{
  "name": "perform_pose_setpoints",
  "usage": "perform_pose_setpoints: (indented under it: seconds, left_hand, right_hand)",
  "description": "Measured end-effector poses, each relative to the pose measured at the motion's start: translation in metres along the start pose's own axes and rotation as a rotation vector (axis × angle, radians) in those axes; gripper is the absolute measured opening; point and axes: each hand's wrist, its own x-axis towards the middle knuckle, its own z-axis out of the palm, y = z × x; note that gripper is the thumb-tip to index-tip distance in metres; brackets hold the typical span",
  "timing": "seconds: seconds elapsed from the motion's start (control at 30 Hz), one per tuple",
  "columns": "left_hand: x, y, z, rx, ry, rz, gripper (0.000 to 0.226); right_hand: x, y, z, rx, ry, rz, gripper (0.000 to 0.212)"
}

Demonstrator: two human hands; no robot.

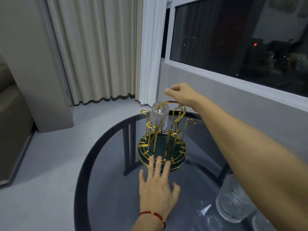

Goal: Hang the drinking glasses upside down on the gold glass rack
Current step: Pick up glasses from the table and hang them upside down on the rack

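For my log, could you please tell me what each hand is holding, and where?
The right hand pinches the rack's top handle loop. The left hand holds nothing; its fingertips touch the rack's base.

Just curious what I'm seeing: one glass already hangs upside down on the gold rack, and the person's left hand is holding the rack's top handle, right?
Not quite. In the head view the right hand holds the gold rack's top handle; the left hand reaches toward its base. One glass does hang upside down.

I see a round dark glass table low in my view. At eleven o'clock hangs a long pale curtain. At two o'clock is a dark window. A sofa sits at nine o'clock.
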Motion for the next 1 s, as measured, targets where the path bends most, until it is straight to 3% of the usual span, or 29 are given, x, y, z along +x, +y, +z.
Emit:
perform_pose_setpoints:
  seconds: [0.3,0.43,0.6,0.73,1.0]
  left_hand:
    - [-0.002,0.009,-0.013,0.0,-0.02,-0.012,0.072]
    - [-0.011,0.037,-0.027,-0.194,0.027,0.098,0.072]
    - [-0.034,0.1,-0.032,-0.572,-0.2,0.328,0.081]
    - [-0.042,0.13,-0.022,-0.677,-0.241,0.262,0.102]
    - [-0.031,0.129,-0.023,-0.698,-0.135,0.101,0.104]
  right_hand:
    - [-0.176,0.064,-0.06,0.15,0.231,-0.073,0.023]
    - [-0.264,0.097,-0.063,0.438,0.362,-0.005,0.018]
    - [-0.307,0.115,-0.039,0.415,0.506,0.011,0.019]
    - [-0.316,0.116,-0.033,0.373,0.546,0.002,0.022]
    - [-0.322,0.121,-0.035,0.379,0.532,0.054,0.022]
